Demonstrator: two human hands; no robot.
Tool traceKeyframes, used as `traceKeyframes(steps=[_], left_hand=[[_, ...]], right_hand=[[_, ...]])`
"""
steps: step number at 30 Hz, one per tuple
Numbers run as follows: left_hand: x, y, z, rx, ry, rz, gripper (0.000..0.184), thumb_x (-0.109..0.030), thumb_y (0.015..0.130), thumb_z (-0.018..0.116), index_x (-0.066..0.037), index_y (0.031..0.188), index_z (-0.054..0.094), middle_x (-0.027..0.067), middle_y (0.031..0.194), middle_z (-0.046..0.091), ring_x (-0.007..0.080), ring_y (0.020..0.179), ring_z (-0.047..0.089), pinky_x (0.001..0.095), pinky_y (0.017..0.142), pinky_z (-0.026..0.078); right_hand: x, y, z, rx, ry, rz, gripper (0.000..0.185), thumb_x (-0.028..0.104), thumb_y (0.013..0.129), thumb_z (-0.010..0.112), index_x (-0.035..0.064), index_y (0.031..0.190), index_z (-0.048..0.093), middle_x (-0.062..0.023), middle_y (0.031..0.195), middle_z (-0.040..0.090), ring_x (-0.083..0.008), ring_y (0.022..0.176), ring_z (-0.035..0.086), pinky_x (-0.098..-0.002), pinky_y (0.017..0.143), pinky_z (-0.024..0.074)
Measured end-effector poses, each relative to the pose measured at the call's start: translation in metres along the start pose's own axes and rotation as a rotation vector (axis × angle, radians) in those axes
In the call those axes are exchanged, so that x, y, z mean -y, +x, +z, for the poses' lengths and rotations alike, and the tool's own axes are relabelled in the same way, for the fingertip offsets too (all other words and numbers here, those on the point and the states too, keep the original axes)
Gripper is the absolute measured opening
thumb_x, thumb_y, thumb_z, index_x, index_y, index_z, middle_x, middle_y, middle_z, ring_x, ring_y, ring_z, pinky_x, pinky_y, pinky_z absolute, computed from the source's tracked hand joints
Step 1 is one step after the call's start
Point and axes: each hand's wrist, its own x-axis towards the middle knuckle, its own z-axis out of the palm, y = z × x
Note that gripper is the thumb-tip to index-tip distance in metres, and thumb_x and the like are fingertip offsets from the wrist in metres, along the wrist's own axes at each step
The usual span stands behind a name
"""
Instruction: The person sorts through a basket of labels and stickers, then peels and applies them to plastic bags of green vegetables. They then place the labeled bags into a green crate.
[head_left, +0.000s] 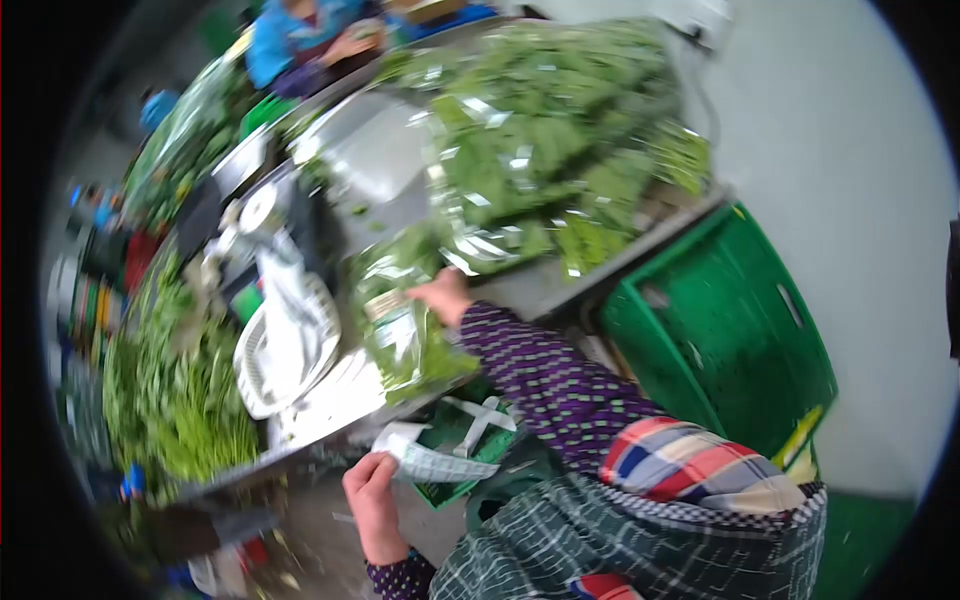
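Note:
My left hand [373,500] is closed on one end of a strip of labels [445,466], pale and printed, which hangs out to the right in front of the table edge. With fingers stretched out, my right hand [443,296] touches a clear plastic bag of leafy greens [425,365] at the table's front. A white printed label [396,328] lies on that bag, just beside my right fingertips. Behind my right hand rises a large pile of bagged greens [550,130]. Blur hides the finer detail of the fingers.
A white plastic basket [290,350] and a scale-like device [262,212] stand to the left. Loose greens [185,400] cover the far left. A green crate [725,330] stands at right; a smaller green basket [462,440] sits below the table edge. Another person [310,45] works across the table.

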Motion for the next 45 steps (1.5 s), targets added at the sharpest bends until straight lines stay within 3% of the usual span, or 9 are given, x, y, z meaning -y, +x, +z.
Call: traceKeyframes(steps=[12,17,20,27,30,33,37,39,45], left_hand=[[-0.008,0.032,0.042,0.283,-0.111,-0.031,0.008,-0.002,0.081,0.058,0.005,0.08,0.063,0.0027,0.074,0.06,0.0078,0.067,0.049,0.0213,0.065,0.036],[-0.005,0.043,0.062,0.375,-0.086,-0.083,0.007,-0.005,0.08,0.059,0.001,0.077,0.061,0.0023,0.074,0.06,0.0097,0.068,0.052,0.0232,0.066,0.039],[0.0,0.045,0.082,0.373,-0.083,-0.061,0.009,-0.005,0.08,0.059,0.002,0.076,0.061,0.0014,0.071,0.058,0.0086,0.066,0.05,0.0229,0.065,0.037],[-0.025,0.062,0.135,0.458,0.009,-0.013,0.008,-0.006,0.08,0.058,0.001,0.077,0.061,-0.0001,0.074,0.057,0.0074,0.069,0.048,0.0223,0.066,0.035],[-0.021,0.071,0.141,0.448,-0.08,0.024,0.009,-0.007,0.079,0.059,0.0,0.075,0.061,-0.001,0.073,0.057,0.0063,0.067,0.047,0.0213,0.064,0.034],[-0.01,0.069,0.132,0.426,-0.004,-0.012,0.011,-0.009,0.079,0.06,-0.001,0.072,0.062,-0.002,0.07,0.057,0.0061,0.065,0.047,0.0212,0.064,0.034],[-0.011,0.077,0.108,0.457,-0.041,-0.01,0.011,-0.009,0.08,0.06,0.0,0.075,0.064,-0.0022,0.071,0.058,0.0057,0.066,0.048,0.0211,0.063,0.035],[-0.014,0.089,0.105,0.47,-0.085,0.0,0.011,-0.009,0.08,0.06,0.001,0.077,0.064,-0.0022,0.071,0.059,0.0055,0.066,0.049,0.0208,0.063,0.035],[-0.009,0.105,0.092,0.464,-0.082,0.011,0.01,-0.009,0.081,0.061,0.0,0.079,0.065,-0.0029,0.072,0.059,0.0046,0.066,0.047,0.0191,0.063,0.034]], right_hand=[[-0.011,-0.103,-0.176,-0.22,-0.369,-0.793,0.056,0.022,0.073,0.069,-0.0021,0.119,0.049,-0.0179,0.108,0.055,-0.0296,0.098,0.054,-0.0381,0.085,0.0446],[-0.04,-0.346,-0.464,-1.466,-1.054,0.02,0.051,0.022,0.062,0.076,-0.0012,0.103,0.057,-0.021,0.1,0.058,-0.0361,0.096,0.055,-0.0438,0.082,0.045],[-0.171,-0.454,-0.583,-1.416,-0.925,0.638,0.052,0.03,0.068,0.072,-0.0075,0.099,0.054,-0.0268,0.095,0.059,-0.0415,0.094,0.056,-0.0465,0.081,0.0451],[-0.14,-0.446,-0.578,-1.615,-0.84,0.375,0.04,0.034,0.081,0.059,-0.0039,0.092,0.06,-0.0241,0.088,0.062,-0.0406,0.084,0.059,-0.0474,0.071,0.046],[-0.232,-0.498,-0.644,-1.041,-0.924,0.928,0.033,0.037,0.079,0.06,0.0087,0.096,0.063,-0.0125,0.09,0.065,-0.0292,0.081,0.063,-0.0432,0.067,0.0487],[-0.347,-0.527,-0.67,-1.322,-2.028,0.192,0.028,0.036,0.082,0.055,0.0125,0.094,0.065,-0.01,0.086,0.067,-0.0324,0.081,0.063,-0.0431,0.071,0.0506],[-0.251,-0.54,-0.645,-0.925,-1.692,0.775,0.033,0.039,0.085,0.052,0.0075,0.081,0.063,-0.0137,0.068,0.063,-0.0293,0.067,0.063,-0.045,0.059,0.0464],[-0.113,-0.53,-0.586,-1.441,-0.144,0.29,0.041,0.04,0.087,0.056,0.0087,0.06,0.053,-0.0045,0.046,0.048,-0.0162,0.038,0.046,-0.0324,0.035,0.0305],[0.131,-0.563,-0.524,-1.556,-0.398,0.171,0.041,0.044,0.085,0.06,0.0116,0.064,0.045,0.0059,0.048,0.035,-0.0073,0.036,0.034,-0.0239,0.032,0.0246]])
